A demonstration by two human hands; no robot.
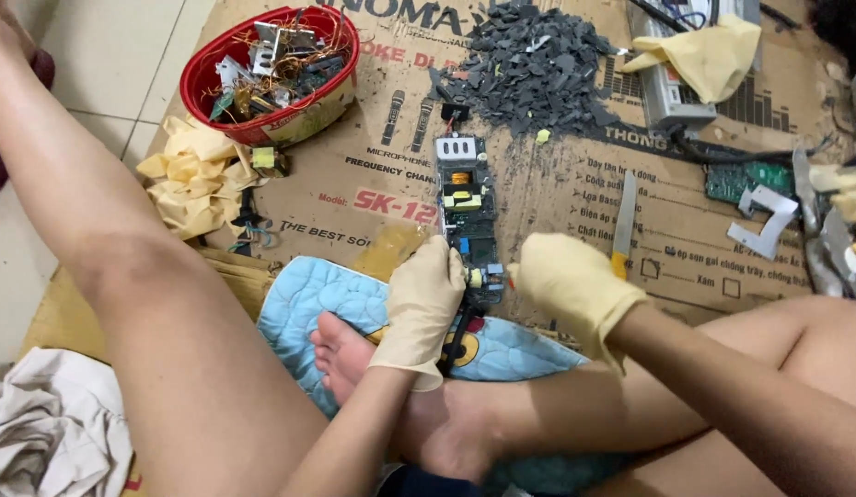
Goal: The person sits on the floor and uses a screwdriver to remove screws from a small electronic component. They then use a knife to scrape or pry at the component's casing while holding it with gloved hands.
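A long narrow circuit board lies on flattened cardboard, with coils and other parts on its top face. My left hand, in a cream rubber glove, grips the board's near end from the left. My right hand, gloved too, is closed around a small tool whose orange tip touches the same end of the board. Most of the tool is hidden in the fist. My bare foot rests on a light blue cushion just below the board.
A red bowl of wires and salvaged parts stands at the back left. A heap of dark plastic shards lies behind the board. A yellow-handled knife, a green board, spare gloves and white cloth lie around.
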